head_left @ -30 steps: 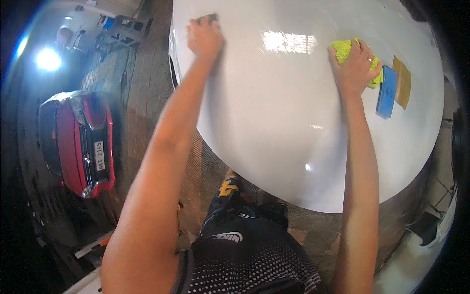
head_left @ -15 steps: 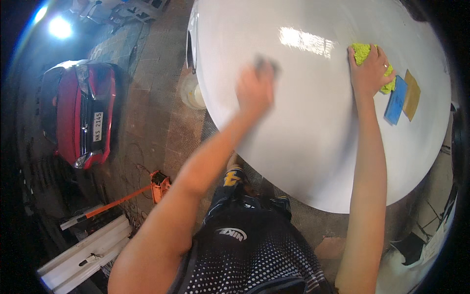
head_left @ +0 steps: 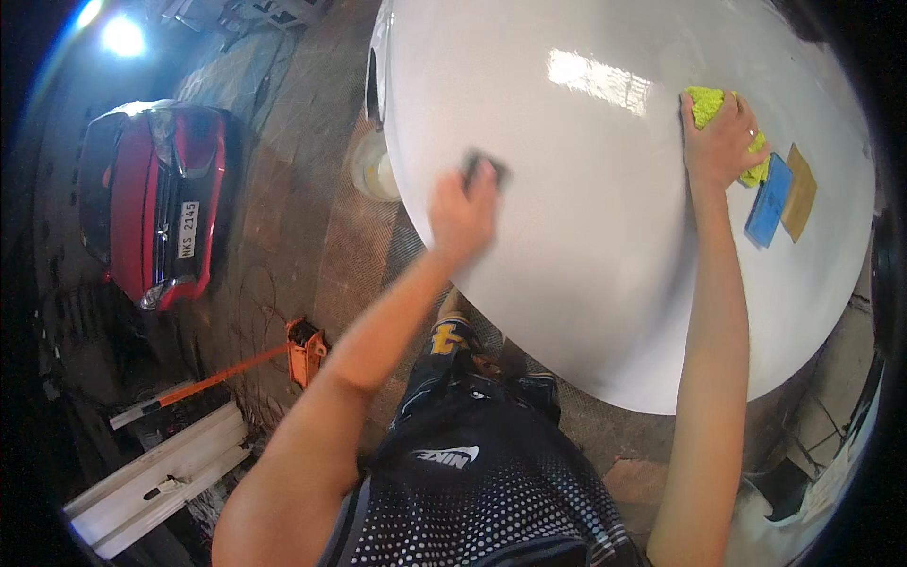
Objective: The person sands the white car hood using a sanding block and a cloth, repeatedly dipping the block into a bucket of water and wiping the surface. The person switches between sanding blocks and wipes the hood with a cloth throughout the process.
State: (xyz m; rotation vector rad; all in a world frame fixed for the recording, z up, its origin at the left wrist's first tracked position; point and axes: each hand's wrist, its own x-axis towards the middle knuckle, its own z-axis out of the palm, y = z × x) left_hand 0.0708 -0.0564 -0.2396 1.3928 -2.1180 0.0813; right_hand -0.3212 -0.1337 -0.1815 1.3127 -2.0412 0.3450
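Note:
A broad, glossy white car panel spreads out before me. On its left part, my left hand is closed on a small dark pad, pressed to the paint; the hand is slightly blurred. Farther right, my right hand wraps over a yellow-green textured sponge resting on the panel, its middle hidden under the palm. Beside that sponge lie a flat blue block and a tan sheet, which looks like sandpaper and partly touches the block.
A pale bucket stands on the floor by the panel's left edge. Farther left is a red car. An orange floor jack with a long handle and a long white part lie at lower left.
My left hand has slid toward me and a little left across the panel with the dark pad. The right hand stays on the sponge. The whole view has shifted slightly.

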